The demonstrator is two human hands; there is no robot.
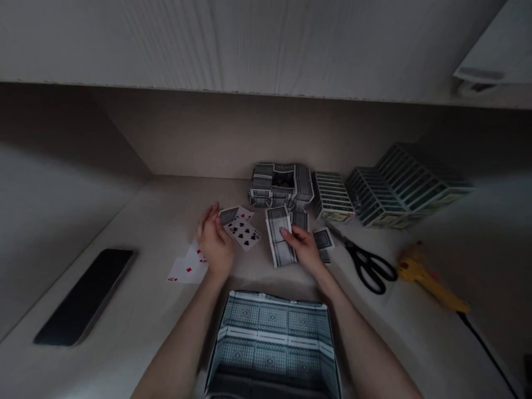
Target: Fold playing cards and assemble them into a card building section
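Note:
My right hand (305, 247) grips a flat piece made of patterned playing cards (279, 235), its thumb on the face and the fingers behind. My left hand (215, 239) is slightly cupped, with nothing visible in it, beside loose playing cards. A club card (244, 231) lies face up to its right, over a red card and a face-down one. Diamond cards (188, 270) lie partly under the left hand. Between my forearms stands an open box covered in playing cards (270, 318). Face-down cards (323, 239) lie beside the right hand.
Black-handled scissors (369, 266) and a yellow glue gun (432, 282) with a cord lie right. A smaller card-built box (281, 184) and ribbed card structures (332, 195) stand along the back. A phone (85, 296) lies left. A shelf edge (249, 91) hangs overhead.

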